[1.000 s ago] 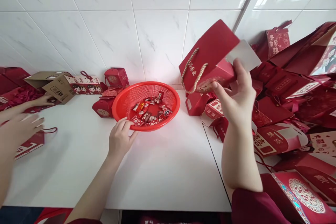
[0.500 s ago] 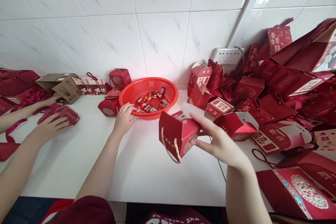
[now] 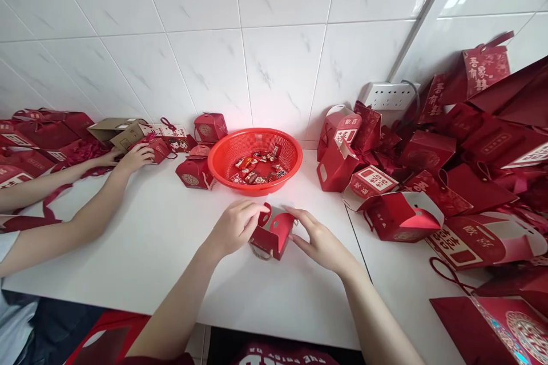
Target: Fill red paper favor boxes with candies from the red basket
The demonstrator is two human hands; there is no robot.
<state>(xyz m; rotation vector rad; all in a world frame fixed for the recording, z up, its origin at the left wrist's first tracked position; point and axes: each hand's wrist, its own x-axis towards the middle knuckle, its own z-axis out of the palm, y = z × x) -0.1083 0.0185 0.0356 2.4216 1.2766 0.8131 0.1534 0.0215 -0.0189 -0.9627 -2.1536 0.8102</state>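
A small red box (image 3: 274, 234) with a twisted cord handle stands on the white table in front of the red basket, its top flaps up and partly open. At its left side, my left hand (image 3: 235, 225) has its fingers bent together at a flap. My right hand (image 3: 314, 236) touches the box's right side, thumb and fingers apart. Wrapped sweets (image 3: 257, 166) lie in the red plastic basket (image 3: 214, 162).
Many red gift boxes (image 3: 402, 217) crowd the right side, beside a power strip (image 3: 389, 96). Two red boxes (image 3: 194, 173) stand left of the basket. Farther left, another person's hands (image 3: 139, 157) handle a red box near a cardboard box (image 3: 126, 134).
The red box has come down onto the table with my right hand. My left hand has left the basket rim for the box. The other person's hand has moved back with a red box.
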